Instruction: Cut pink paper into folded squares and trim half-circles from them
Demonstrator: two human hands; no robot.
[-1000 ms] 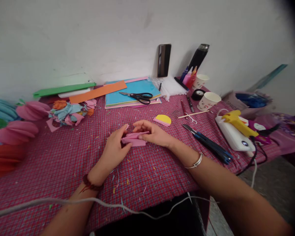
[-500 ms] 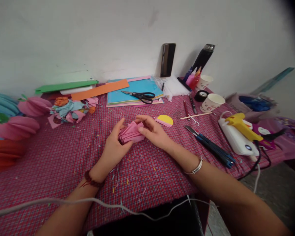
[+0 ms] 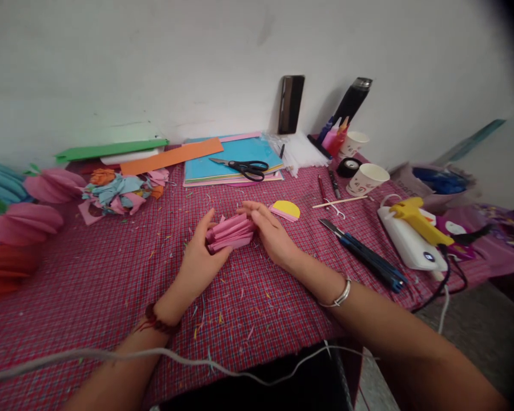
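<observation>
A bundle of pink folded paper [image 3: 231, 233], its many layers fanned like pleats, sits between my two hands above the checked cloth. My left hand [image 3: 199, 245] grips its left end, thumb along the near side and fingers behind. At the right end, my right hand [image 3: 274, 233] holds the paper's edge with bent fingers; the fingertips are partly hidden. Just beyond my right hand lies a yellow half-round piece with pink layers under it [image 3: 286, 209]. A blue-handled utility knife [image 3: 362, 251] rests farther right.
Black scissors [image 3: 244, 167] lie on coloured paper sheets [image 3: 197, 171] at the back. Paper scraps [image 3: 120, 193] and pink paper pumpkins [image 3: 25, 222] are on the left. Paper cups [image 3: 367, 180], a yellow glue gun [image 3: 420, 220] and a white power strip [image 3: 411, 245] stand right. A pale cable [image 3: 223, 370] crosses in front.
A raised pink flap at the top of the bundle now lies down, and the layers look flatter and more even. My right thumb has shifted right, off the top flap to the edge.
</observation>
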